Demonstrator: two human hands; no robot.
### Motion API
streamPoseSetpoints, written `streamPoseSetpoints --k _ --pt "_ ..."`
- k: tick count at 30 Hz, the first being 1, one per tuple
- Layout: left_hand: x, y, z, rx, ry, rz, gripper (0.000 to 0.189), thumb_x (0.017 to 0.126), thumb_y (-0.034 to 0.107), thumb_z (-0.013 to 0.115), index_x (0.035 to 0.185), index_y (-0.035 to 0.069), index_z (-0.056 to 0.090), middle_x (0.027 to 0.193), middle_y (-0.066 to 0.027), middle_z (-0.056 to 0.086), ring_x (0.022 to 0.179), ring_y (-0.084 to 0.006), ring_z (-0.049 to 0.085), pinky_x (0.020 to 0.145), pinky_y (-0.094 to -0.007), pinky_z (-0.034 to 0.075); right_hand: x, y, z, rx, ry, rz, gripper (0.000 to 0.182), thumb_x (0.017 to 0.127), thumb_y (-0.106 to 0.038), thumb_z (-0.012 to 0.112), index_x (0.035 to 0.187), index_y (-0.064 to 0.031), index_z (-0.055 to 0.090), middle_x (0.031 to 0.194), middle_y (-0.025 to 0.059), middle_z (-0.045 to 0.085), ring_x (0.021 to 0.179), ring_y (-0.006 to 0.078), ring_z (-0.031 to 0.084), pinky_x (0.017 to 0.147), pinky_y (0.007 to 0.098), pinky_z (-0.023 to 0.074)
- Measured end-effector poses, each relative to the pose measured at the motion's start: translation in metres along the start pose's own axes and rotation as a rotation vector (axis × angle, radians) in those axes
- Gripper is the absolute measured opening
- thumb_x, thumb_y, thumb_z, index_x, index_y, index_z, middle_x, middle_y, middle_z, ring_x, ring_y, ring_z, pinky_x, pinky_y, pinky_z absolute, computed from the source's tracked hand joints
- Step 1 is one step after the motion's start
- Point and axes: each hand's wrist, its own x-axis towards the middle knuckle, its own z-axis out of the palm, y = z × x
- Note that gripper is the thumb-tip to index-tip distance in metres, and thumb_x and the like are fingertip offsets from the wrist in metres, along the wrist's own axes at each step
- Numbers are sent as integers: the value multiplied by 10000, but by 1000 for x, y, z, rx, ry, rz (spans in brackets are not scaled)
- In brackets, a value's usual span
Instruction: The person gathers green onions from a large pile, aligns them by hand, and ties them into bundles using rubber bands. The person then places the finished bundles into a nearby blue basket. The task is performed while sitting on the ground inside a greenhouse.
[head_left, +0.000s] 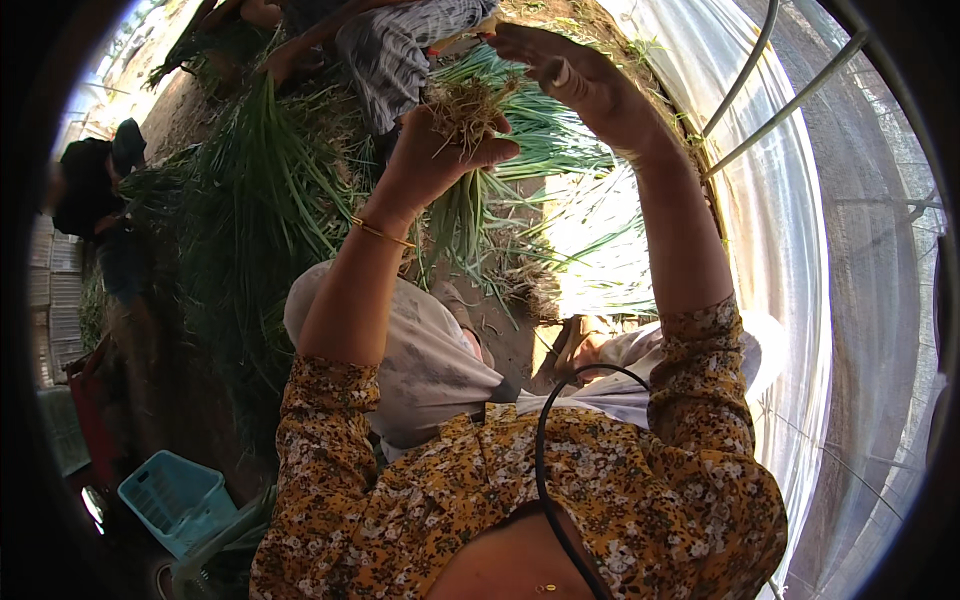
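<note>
My left hand (442, 154) is closed around a bunch of long green allium plants, likely scallions or Chinese chives. Their tangled, pale brown roots (469, 112) stick up above the fist, and the green leaves (461, 217) hang below it. Raised to the right of the roots is my right hand (574, 82), fingers apart, with nothing seen in it. Beyond and beneath it, more green plants (551, 139) lie spread on the ground. A smaller pile with its roots (531, 285) towards me lies between my feet, its leaves in bright sun.
A large heap of the same plants (255, 195) lies at the left. Other people sit or crouch close by at the top and far left. A turquoise plastic basket (180, 502) stands at the lower left. Translucent sheeting (795, 247) and metal tubes (780, 109) line the right side.
</note>
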Motion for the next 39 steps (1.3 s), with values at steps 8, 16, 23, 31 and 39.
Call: streamPoseSetpoints --k 8,16,23,31,39 --pt "1 3 -5 562 224 207 260 773 162 686 961 1 605 733 -68 627 713 -155 612 686 -280 491 34 -6 48 -493 -52 -203 869 707 -689 511 1213 16 469 1199 219 500 1131 307 486 957 385 381" --pt "10 12 -41 -250 628 -9 154 805 110 657 779 45 521 634 -24 463 557 -123 445 549 -271 414 -48 102 163 177 -40 -27 1167 646 -651 625 1363 74 57 1339 305 271 1260 408 288 1036 395 268" --pt "-7 2 -47 314 627 -337 249 752 189 721 766 30 530 529 -12 470 486 -100 442 501 -230 351 -130 301 132 -217 -403 783 430 837 -415 558 1026 -31 606 975 193 618 979 348 562 808 415 460" --pt "-15 -12 -36 292 536 -481 243 781 196 690 788 40 504 579 -10 466 534 -93 449 539 -233 378 -173 408 98 -1028 -470 745 233 805 -140 463 1015 -114 560 1062 92 542 1067 284 461 863 418 389" --pt "-7 -7 -28 317 410 -513 193 813 161 645 821 22 512 631 -28 473 567 -102 435 581 -243 385 -162 403 49 -334 91 735 289 794 -280 620 884 -37 493 747 174 585 695 346 568 625 406 434"
